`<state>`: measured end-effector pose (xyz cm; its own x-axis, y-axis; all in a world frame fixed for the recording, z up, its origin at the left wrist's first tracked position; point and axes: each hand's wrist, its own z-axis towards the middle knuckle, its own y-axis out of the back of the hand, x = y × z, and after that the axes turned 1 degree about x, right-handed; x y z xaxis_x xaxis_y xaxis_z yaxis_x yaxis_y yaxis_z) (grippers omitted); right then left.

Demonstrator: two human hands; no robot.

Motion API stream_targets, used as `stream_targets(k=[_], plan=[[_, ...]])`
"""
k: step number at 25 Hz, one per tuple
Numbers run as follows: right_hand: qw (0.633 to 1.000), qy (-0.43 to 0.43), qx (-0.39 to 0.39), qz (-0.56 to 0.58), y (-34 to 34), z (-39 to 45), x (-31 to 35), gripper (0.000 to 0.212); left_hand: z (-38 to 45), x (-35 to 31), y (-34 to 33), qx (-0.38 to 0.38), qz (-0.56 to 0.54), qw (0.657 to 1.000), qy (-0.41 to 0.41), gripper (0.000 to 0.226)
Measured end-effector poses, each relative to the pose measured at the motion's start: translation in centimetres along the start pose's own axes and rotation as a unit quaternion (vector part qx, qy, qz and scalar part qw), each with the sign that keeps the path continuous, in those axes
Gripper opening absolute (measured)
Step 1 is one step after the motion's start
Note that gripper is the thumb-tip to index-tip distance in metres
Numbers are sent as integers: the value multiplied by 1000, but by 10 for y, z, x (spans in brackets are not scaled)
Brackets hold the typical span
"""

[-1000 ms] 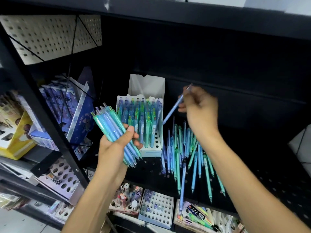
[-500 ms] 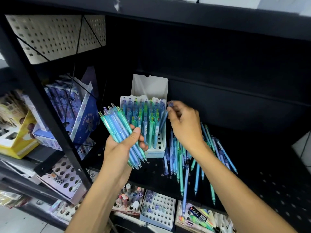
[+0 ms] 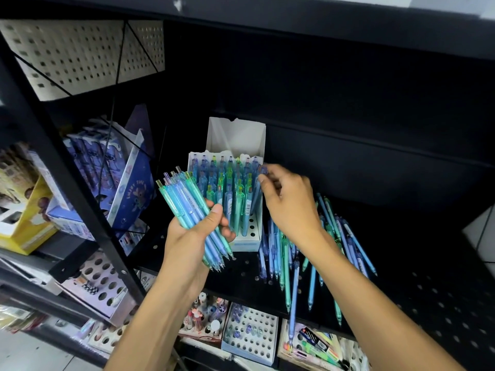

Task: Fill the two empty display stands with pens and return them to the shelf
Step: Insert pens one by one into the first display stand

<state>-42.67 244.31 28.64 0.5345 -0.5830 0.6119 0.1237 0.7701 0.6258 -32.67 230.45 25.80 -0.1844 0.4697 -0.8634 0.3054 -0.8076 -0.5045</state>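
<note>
Left hand (image 3: 192, 236) gripping a bundle of pens (image 3: 192, 210), right hand (image 3: 289, 202) pinching one pen (image 3: 258, 194) at the display stand's (image 3: 251, 231) right edge, near the black shelf's (image 3: 428, 290) front edge.

Two bare forearms reach in from the lower edge toward the black shelf (image 3: 401, 277), each ending in a bare hand: the left hand (image 3: 187, 236) and the right hand (image 3: 292, 207). No sleeve, watch, ring or glove shows; fingernails are short and unpainted.
</note>
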Motion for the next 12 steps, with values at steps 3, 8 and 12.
stream_targets(k=[3,8,12], plan=[[1000,-15,2,-13,1,12,-2,21,0,0,-2,0,-4,1000,6,11],[996,-68,54,8,-1,19,-5,15,-2,-1,-3,0,0,1000,10,10],[977,-46,135,-160,-1,24,-1,23,-3,0,-7,12,7,1000,8,9]])
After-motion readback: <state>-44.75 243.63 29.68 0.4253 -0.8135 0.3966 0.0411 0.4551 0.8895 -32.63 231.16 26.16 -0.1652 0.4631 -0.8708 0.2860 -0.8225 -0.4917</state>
